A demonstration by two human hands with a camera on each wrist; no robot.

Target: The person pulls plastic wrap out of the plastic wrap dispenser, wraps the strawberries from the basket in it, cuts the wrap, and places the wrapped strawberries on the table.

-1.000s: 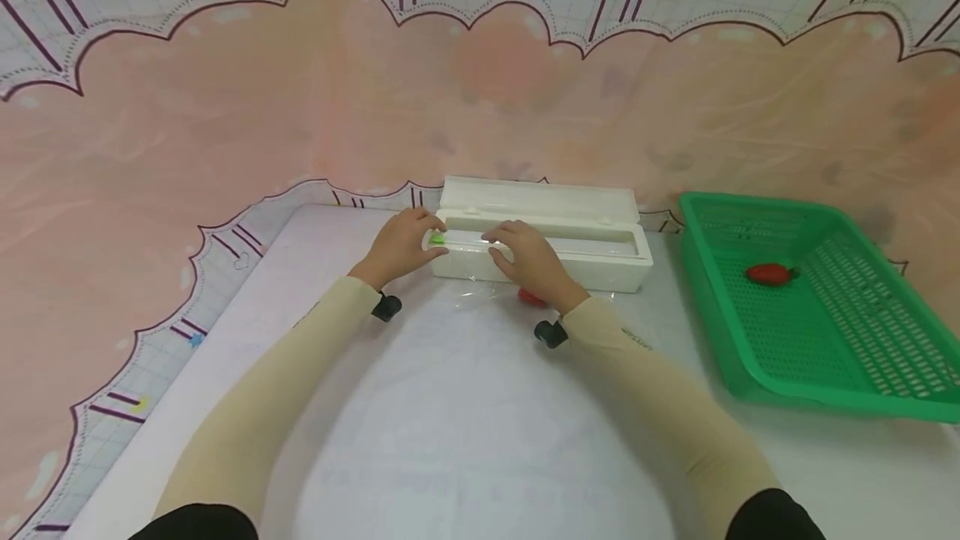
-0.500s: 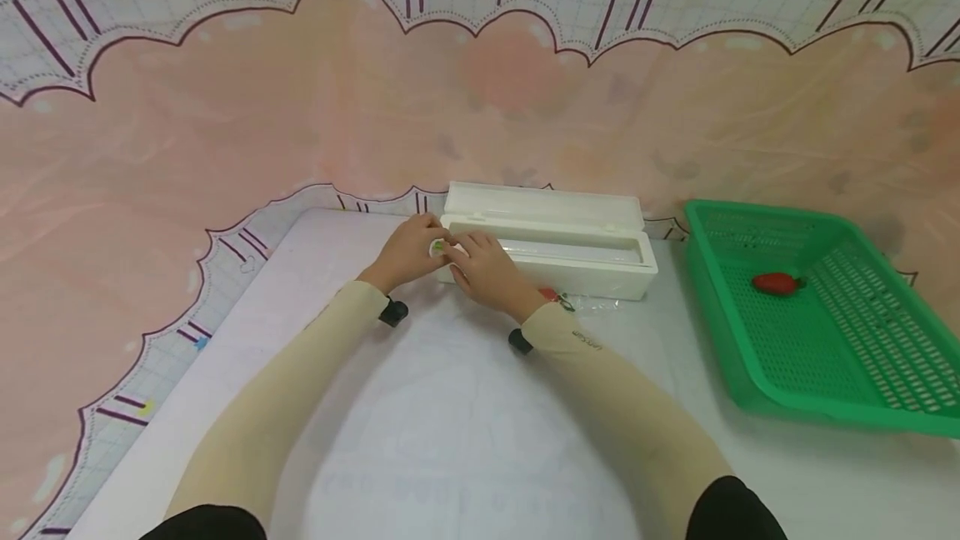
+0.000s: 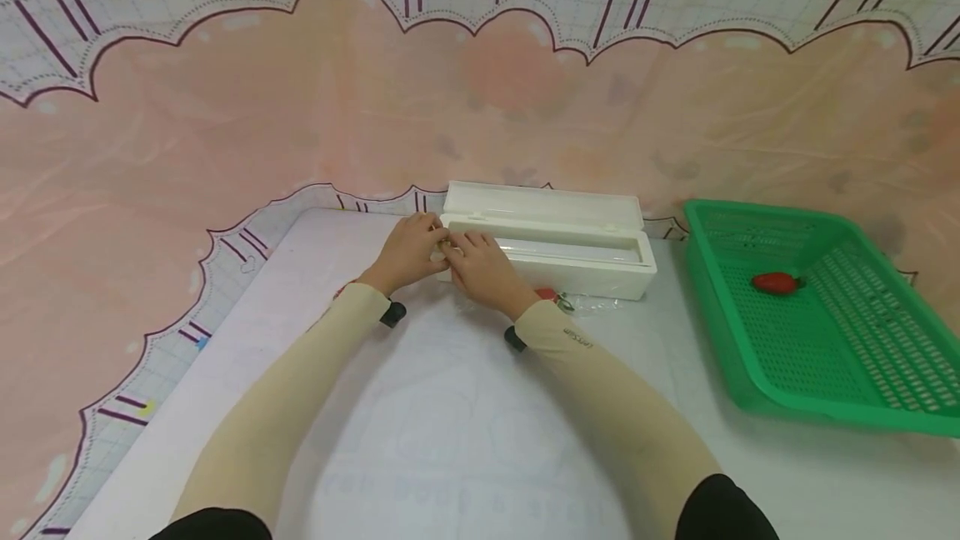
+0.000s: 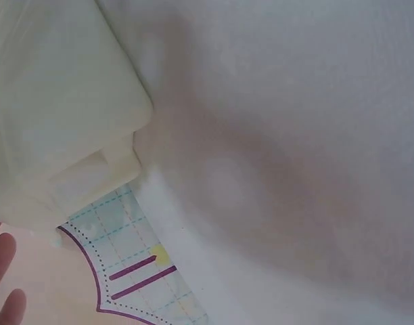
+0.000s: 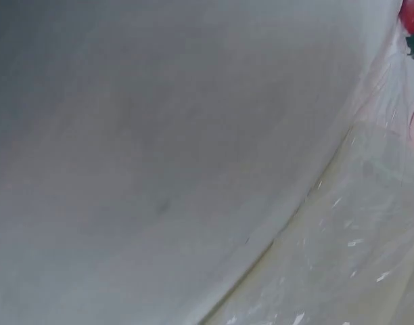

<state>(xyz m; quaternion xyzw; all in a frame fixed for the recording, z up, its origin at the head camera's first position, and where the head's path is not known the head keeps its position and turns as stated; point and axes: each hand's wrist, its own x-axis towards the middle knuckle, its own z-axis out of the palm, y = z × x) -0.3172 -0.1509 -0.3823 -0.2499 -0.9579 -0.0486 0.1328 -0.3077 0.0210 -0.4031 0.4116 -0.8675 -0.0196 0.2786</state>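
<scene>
A white cling film dispenser (image 3: 577,273) stands at the back of the table, its lid (image 3: 543,203) raised. My left hand (image 3: 407,252) grips the dispenser's left end, thumb at the front and fingers above. Beside it, bent fingers of my right hand (image 3: 489,271) meet the left fingertips over that same end. What the right fingertips touch is hidden. Clear film (image 5: 356,237) drapes down the dispenser's front in the right wrist view. In front of the box, partly behind my right wrist, lies a red vegetable-like piece (image 3: 546,294) with a green stem.
To the right stands a green plastic basket (image 3: 750,382) with one red pepper-like piece (image 3: 777,283) in it. A white cloth (image 3: 420,440) covers the table. A patterned pink sheet (image 3: 375,107) hangs behind the dispenser.
My right hand has moved left along the dispenser to meet my left hand. The small green part seen earlier at the left end is now covered by fingers.
</scene>
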